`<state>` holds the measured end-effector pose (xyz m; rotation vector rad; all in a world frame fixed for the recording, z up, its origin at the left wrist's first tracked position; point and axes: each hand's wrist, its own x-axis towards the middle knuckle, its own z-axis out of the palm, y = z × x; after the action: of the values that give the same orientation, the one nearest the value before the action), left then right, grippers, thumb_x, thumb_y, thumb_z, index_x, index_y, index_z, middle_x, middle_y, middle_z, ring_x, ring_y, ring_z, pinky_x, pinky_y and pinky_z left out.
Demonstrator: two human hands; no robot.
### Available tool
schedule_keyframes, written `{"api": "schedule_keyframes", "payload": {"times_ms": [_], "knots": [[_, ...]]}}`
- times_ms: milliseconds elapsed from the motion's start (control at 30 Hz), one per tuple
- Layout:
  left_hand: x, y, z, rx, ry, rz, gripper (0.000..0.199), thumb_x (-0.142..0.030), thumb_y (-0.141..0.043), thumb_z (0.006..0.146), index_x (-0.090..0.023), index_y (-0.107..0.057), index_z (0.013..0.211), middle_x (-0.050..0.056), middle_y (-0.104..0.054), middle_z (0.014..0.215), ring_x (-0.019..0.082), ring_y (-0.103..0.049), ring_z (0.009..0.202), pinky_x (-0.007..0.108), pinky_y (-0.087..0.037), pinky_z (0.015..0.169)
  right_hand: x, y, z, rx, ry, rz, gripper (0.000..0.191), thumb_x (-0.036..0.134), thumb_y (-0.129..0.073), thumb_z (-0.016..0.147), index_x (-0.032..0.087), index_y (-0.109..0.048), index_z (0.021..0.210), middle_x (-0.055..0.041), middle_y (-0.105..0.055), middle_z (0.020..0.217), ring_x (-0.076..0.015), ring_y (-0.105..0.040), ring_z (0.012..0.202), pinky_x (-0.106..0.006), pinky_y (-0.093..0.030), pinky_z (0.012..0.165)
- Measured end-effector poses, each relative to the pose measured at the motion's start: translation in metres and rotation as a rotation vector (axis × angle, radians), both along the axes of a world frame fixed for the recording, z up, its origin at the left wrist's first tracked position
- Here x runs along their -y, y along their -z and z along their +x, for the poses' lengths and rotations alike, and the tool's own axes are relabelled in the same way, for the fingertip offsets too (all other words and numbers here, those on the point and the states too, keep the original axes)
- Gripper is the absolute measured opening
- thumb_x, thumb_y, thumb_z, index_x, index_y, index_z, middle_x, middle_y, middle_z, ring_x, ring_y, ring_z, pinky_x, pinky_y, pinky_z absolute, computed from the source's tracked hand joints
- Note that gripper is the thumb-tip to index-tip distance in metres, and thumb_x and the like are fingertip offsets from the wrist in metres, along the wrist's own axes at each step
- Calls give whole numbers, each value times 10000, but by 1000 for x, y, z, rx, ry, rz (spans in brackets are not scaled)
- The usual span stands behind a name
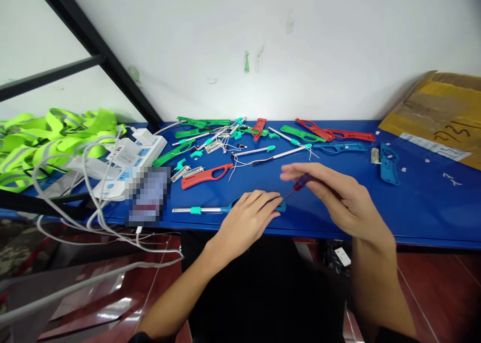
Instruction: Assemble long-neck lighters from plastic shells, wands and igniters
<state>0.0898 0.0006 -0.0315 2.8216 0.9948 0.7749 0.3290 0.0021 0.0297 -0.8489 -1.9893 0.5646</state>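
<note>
My left hand [251,215] lies over a blue long-necked lighter [225,209], its fingers pressing the handle to the table. The lighter's metal barrel with a teal collar [196,210] points left. In my right hand [340,195] is a small screwdriver with a dark red and purple handle [301,181]. Its thin shaft [288,197] slants down to the right end of the blue handle, by my left fingertips. The exact spot the tip meets is hard to make out. Behind my hands lies an orange-red lighter shell [206,176].
Loose green shells [203,123], red shells [349,134], metal barrels [255,151] and wires lie along the back. A blue shell half [389,163] and a cardboard box [439,117] are at right. A power strip [150,152], phone [149,195], cables and yellow-green straps [56,142] occupy the left.
</note>
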Motion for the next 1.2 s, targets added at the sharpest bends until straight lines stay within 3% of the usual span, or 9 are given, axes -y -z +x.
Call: {"api": "schedule_keyframes", "payload": {"times_ms": [133,200,333,400,600,767,1000,1100,1200], "knots": [[0,0,0,-10,2,5,316,-304,-545,1147,-153,-641,1409,109,-741,1416,255,-705,1216,405,-561,987,-1,5,-8,-49,231,206,312,198,-779,997,313,-758,1286,-7,-765,967,-175,-735,870,-324,-610,825],[1,0,0,-8,-2,9,318,-309,-541,1149,-154,-643,1407,111,-741,1415,254,-706,1219,407,-563,989,-2,5,-13,-23,306,290,258,216,-796,984,296,-782,1229,-14,-750,943,-175,-720,840,-319,-604,793],[0,1,1,-6,-5,8,315,-316,-532,1153,-157,-650,1397,113,-745,1410,253,-709,1221,409,-563,995,2,0,-8,41,82,97,429,172,-528,1116,304,-646,1507,-77,-771,1302,-211,-754,1151,-363,-617,982],[0,1,1,-6,-3,11,313,-314,-543,1149,-155,-650,1397,110,-747,1409,258,-710,1218,413,-562,994,3,-1,-4,12,10,20,472,159,-526,1114,334,-607,1545,-58,-781,1295,-209,-758,1156,-374,-619,997],[1,1,1,0,1,3,306,-299,-555,1143,-152,-652,1393,106,-743,1418,256,-705,1209,408,-562,980,-2,4,-10,-18,331,287,250,195,-785,988,294,-782,1218,-26,-755,975,-189,-727,889,-335,-611,813],[0,1,-1,54,7,-26,318,-320,-574,1134,-163,-656,1397,99,-751,1412,259,-701,1228,415,-562,989,2,1,-9,21,27,116,510,85,-519,1100,302,-597,1555,-68,-763,1330,-200,-728,1223,-376,-613,1030],[-1,1,-3,82,25,-45,341,-319,-617,1114,-149,-656,1408,106,-768,1389,262,-703,1219,426,-573,969,-4,11,-28,-22,275,416,429,117,-780,967,305,-739,1351,-8,-763,1023,-188,-734,948,-496,-576,1179],[-1,2,-3,87,30,-31,326,-304,-613,1118,-141,-669,1394,107,-771,1391,260,-705,1217,426,-575,976,-4,10,-28,2,204,315,442,67,-597,1057,273,-684,1439,-54,-781,1256,-201,-748,1156,-549,-468,1285],[-1,3,-3,90,38,15,308,-300,-592,1130,-142,-689,1376,112,-783,1371,261,-712,1206,423,-580,958,-1,6,-23,-60,90,164,465,61,-610,1052,309,-679,1439,-17,-798,1175,-185,-764,1086,-538,-506,1253]]}}
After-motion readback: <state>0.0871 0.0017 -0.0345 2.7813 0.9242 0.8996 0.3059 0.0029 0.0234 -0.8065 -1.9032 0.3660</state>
